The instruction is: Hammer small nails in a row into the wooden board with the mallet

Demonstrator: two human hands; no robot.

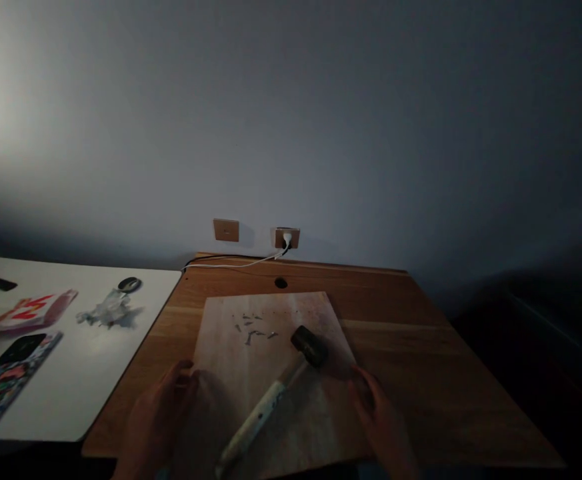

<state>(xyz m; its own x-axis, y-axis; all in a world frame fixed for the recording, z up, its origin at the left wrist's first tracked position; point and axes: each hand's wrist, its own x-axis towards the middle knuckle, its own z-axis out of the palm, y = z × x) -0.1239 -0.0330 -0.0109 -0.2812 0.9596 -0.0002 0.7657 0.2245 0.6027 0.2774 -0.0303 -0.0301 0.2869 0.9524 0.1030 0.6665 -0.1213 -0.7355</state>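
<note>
Left hand: near, left; fingers bent, tips at the board's left edge; too dim to tell whether they grip.
Board: pale, flat on the wooden desk, between the hands.
Nails: loose scatter on the board's far left part, pointing various ways.
Hammer: resting diagonally on the board, apart from both hands; dark head far and right, pale handle running near and left.
Wall socket: far, beyond the desk; white plug seated, cables trailing left.
Right hand: near, right; thumb and fingers curved, spread at the board's right edge; cannot tell whether gripping.
</note>
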